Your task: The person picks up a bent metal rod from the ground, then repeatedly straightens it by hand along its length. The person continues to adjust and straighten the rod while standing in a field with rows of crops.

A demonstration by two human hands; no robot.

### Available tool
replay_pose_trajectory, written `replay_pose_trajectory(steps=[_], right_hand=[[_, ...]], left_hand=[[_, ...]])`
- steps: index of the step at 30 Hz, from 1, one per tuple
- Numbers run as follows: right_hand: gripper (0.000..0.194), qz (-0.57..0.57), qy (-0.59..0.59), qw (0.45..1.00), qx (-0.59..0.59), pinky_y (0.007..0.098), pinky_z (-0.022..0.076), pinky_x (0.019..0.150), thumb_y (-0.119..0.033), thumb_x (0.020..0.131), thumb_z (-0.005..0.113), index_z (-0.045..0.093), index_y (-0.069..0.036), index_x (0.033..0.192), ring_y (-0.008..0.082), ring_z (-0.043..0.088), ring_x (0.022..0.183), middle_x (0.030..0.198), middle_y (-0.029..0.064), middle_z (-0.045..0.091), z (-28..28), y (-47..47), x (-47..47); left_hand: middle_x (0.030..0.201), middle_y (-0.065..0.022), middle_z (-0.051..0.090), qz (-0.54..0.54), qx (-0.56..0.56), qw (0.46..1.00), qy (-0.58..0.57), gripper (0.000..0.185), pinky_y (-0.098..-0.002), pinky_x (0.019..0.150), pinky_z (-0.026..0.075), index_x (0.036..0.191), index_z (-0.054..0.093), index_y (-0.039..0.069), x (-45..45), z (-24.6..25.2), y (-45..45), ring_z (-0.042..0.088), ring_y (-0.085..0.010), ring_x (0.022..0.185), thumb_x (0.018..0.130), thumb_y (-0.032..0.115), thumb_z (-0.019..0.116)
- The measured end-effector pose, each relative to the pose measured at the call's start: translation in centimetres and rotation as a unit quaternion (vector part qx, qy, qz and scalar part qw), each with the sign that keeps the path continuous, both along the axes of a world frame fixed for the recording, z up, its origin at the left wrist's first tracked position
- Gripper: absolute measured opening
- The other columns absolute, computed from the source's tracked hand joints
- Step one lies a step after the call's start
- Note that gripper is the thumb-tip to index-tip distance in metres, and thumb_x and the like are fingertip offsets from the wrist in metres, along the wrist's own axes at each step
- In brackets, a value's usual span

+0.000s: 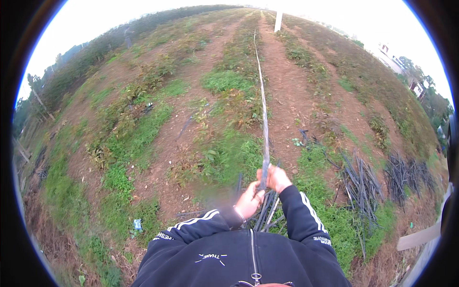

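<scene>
A long, flat, dark strip, which looks like plastic drip irrigation tape (264, 122), runs from both hands far up the field along a crop row. My left hand (249, 201) grips its near end close to the jacket, and a thin band circles that wrist. Just ahead and to the right, my right hand (276, 177) is closed around the same tape. The two hands almost touch. Under them a pile of dark tape lengths (267, 211) lies on the grass, partly hidden by the hands and sleeves.
Bundles of dark tape lie on the right (362, 186) and farther right (408, 175). Rows of leafy plants (154, 77) alternate with bare soil paths. A white post (278, 21) stands ahead. A blurred person (128, 37) is far left. A pale board (419, 236) juts in at lower right.
</scene>
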State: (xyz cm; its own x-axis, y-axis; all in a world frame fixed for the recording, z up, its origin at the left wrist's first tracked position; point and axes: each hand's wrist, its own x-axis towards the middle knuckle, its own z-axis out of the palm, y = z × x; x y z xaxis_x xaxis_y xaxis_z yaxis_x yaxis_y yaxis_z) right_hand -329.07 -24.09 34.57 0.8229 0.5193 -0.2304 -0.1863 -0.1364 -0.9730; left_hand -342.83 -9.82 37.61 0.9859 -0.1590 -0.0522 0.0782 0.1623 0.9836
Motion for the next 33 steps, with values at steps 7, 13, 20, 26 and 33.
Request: replay_pose_trajectory(steps=[7, 13, 20, 26, 33], right_hand=[[0.038, -0.215, 0.188, 0.941, 0.180, 0.0270, 0.0477, 0.051, -0.032, 0.097, 0.042, 0.049, 0.004, 0.105, 0.0163, 0.053, 0.063, 0.083, 0.0121, 0.057, 4.5, 4.4, 6.0], [0.020, -0.133, 0.012, 0.976, 0.174, 0.0221, 0.0349, 0.039, -0.023, 0.099, 0.039, 0.046, -0.005, 0.106, 0.0077, 0.040, 0.045, 0.068, -0.0005, 0.047, 6.3, 7.4, -0.7], [0.015, -0.012, -0.201, 0.980, -0.010, 0.0319, 0.0441, 0.059, -0.015, 0.094, 0.045, 0.050, -0.003, 0.101, 0.0148, 0.051, 0.066, 0.075, 0.0048, 0.051, 3.2, 5.9, -12.3], [0.018, 0.126, -0.279, 0.945, -0.117, 0.0439, 0.0440, 0.069, -0.019, 0.093, 0.047, 0.048, -0.001, 0.094, 0.0445, 0.052, 0.078, 0.079, 0.0243, 0.055, -1.3, 3.6, -14.5], [0.039, 0.273, -0.210, 0.838, -0.422, 0.0437, 0.0447, 0.092, -0.009, 0.080, 0.049, 0.056, -0.006, 0.118, 0.0371, 0.057, 0.104, 0.105, 0.0226, 0.061, -4.1, -1.1, -8.5]], left_hand=[[0.076, -0.0089, 0.056, -0.020, 0.163, 0.980, -0.112, 0.039, -0.0311, 0.061, 0.045, 0.129, 0.034, 0.003, -1.0, -4.0, 0.5, 0.052, -0.0148, 0.064, 0.094, 0.015, 0.048], [0.105, -0.0196, 0.061, -0.015, 0.367, 0.925, -0.099, 0.040, -0.0382, 0.085, 0.047, 0.129, 0.039, 0.004, -0.4, -11.0, 5.3, 0.060, -0.0307, 0.096, 0.091, 0.011, 0.049], [0.110, -0.0199, 0.059, -0.003, -0.183, 0.959, 0.216, 0.038, -0.0369, 0.088, 0.048, 0.120, 0.049, 0.000, 7.2, -7.8, 9.1, 0.059, -0.0268, 0.099, 0.095, 0.028, 0.043], [0.086, -0.0088, 0.058, 0.097, -0.262, 0.940, 0.197, 0.033, -0.0313, 0.060, 0.049, 0.112, 0.049, 0.007, 10.7, -1.5, 6.3, 0.055, -0.0187, 0.069, 0.097, 0.035, 0.041], [0.064, 0.0060, 0.046, 0.111, -0.098, 0.988, 0.036, 0.023, -0.0201, 0.043, 0.034, 0.113, 0.052, 0.010, 4.9, 0.7, 1.6, 0.039, -0.0051, 0.049, 0.097, 0.024, 0.043]])
